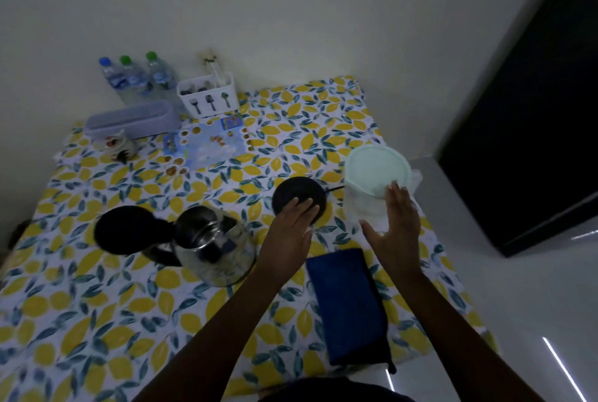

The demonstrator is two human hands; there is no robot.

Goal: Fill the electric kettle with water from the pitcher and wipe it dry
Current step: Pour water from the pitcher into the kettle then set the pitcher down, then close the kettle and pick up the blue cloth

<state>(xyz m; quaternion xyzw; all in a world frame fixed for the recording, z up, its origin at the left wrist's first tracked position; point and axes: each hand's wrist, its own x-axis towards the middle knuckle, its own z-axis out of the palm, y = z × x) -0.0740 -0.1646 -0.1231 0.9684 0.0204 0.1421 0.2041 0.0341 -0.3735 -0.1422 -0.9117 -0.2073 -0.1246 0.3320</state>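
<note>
A glass electric kettle (213,246) stands on the lemon-print tablecloth, its black lid (124,229) flipped open to the left. The round black kettle base (299,197) lies to its right. A clear pitcher (375,184) with a pale green lid stands at the right edge of the table. My left hand (291,230) hovers flat over the near edge of the base, fingers apart. My right hand (396,226) is open beside the pitcher's near side, fingertips at its lid, palm not closed around it. A folded blue cloth (349,307) lies between my forearms.
At the back stand three water bottles (137,79), a white cutlery holder (208,95), a lidded plastic box (134,120), an owl figure (113,144) and a printed mat (207,144). The table's right edge (453,259) drops to a pale floor beside a dark cabinet (534,110).
</note>
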